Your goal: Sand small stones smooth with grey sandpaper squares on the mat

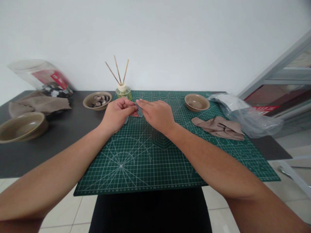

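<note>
My left hand (pixel 118 113) is closed in a pinch over the far part of the green cutting mat (pixel 136 168). Its fingertips meet those of my right hand (pixel 159 114), whose fingers reach left with the tips pressed in. Whatever lies between the fingertips is too small and too covered to name. A small greyish see-through piece (pixel 140 113) shows just beneath the fingers, partly hidden. Closest to my left hand stand a brown bowl (pixel 87 105) of several dark and brown chunks and a reed diffuser (pixel 123 92).
At the right are a second bowl (pixel 203 107) with something small inside, a crumpled brown cloth (pixel 218 128) and a clear plastic bag (pixel 250 118). Leftward lie a larger bowl (pixel 39 124), another cloth (pixel 46 105) and a tipped clear container (pixel 36 72) of dark pieces. A wall rises behind.
</note>
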A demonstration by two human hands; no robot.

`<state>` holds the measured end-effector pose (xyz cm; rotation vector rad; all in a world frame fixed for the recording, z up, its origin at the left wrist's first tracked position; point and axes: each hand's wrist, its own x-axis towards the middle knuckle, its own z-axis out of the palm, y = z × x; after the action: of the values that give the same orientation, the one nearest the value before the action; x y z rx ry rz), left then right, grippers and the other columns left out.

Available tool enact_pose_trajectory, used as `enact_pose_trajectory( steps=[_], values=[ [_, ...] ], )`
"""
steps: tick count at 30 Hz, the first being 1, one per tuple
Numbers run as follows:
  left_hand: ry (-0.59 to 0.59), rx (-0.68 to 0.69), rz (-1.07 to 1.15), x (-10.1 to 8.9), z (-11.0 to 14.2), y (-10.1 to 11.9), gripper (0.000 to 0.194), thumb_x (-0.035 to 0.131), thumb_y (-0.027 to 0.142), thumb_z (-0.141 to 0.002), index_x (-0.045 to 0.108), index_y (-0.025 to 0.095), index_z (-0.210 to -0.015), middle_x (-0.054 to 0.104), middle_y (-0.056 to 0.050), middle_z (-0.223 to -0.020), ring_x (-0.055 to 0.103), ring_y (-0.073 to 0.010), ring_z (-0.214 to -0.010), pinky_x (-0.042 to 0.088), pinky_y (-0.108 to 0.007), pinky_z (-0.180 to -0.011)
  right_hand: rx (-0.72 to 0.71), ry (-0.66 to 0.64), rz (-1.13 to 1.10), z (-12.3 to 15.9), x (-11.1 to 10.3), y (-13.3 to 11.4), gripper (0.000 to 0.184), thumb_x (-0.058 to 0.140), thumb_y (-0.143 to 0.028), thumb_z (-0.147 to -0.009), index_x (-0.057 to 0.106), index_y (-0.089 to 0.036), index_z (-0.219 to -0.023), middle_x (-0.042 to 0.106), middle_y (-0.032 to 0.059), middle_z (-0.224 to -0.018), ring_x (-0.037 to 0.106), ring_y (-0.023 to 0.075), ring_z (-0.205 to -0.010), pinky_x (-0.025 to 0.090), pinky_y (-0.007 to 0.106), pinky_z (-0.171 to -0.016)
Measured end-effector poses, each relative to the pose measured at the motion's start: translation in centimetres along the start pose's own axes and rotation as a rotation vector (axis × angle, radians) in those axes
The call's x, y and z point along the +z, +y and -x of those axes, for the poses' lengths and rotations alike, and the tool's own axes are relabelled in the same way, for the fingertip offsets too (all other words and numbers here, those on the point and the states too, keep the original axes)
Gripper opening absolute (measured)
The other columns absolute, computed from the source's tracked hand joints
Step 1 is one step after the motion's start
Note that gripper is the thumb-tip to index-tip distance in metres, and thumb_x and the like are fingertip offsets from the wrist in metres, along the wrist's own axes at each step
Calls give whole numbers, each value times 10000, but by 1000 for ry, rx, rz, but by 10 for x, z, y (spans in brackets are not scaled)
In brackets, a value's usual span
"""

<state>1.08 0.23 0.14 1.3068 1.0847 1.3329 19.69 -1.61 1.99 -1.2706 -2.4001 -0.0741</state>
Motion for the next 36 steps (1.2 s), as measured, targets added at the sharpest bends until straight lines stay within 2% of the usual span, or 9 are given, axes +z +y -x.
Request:
enact_pose_trajectory(
  steps=[6,10,16,20,24,30,36],
  values=[
    [0,45,11,-1,-1,-1,201,829,102,-739,658,203,-768,703,20,-616,692,-154,-556,631,-294,-608,61,4,-25,-1,1,7,458,476,-193,-1136,687,-235,-1541,716,68,-1541,760,251,-1324,579,403,-1067],
    [-36,93,63,-3,-3,-5,220,836,144,-735,638,207,-808,687,43,-637,684,-141,-579,648,-294,-628,168,21,-96,-2,4,8,444,507,-217,-1119,724,-248,-1506,814,73,-1394,808,271,-1209,606,392,-1006],
    [-92,81,43,-3,-3,-6,271,851,143,-718,652,207,-891,717,41,-682,703,-137,-600,642,-268,-624,211,148,-245,-3,6,12,374,607,-200,-1063,795,-230,-1386,865,60,-1259,823,234,-1110,598,341,-975],
    [-106,63,17,-3,-2,-4,245,846,157,-736,697,203,-925,706,34,-673,698,-144,-604,649,-283,-636,196,223,-310,-3,11,17,340,615,-208,-1061,811,-238,-1337,874,48,-1225,824,207,-1051,601,328,-961],
    [-113,42,41,-2,-2,-4,290,869,118,-682,728,186,-927,698,32,-679,678,-131,-609,656,-284,-662,145,260,-334,-1,13,18,343,596,-188,-1063,816,-248,-1320,866,39,-1262,818,187,-1079,610,322,-986],
    [-94,3,64,-3,-3,-6,300,898,143,-647,722,166,-889,746,-1,-705,708,-135,-630,641,-270,-650,19,203,-279,-1,11,14,368,617,-148,-1044,812,-235,-1344,839,52,-1343,782,194,-1245,588,335,-1086],
    [-32,57,69,-4,-4,-6,310,902,115,-604,722,178,-847,768,11,-747,715,-128,-654,643,-268,-655,-60,142,-228,-2,13,12,374,642,-158,-1048,797,-244,-1378,812,56,-1407,772,212,-1272,577,382,-1128]
  ],
)
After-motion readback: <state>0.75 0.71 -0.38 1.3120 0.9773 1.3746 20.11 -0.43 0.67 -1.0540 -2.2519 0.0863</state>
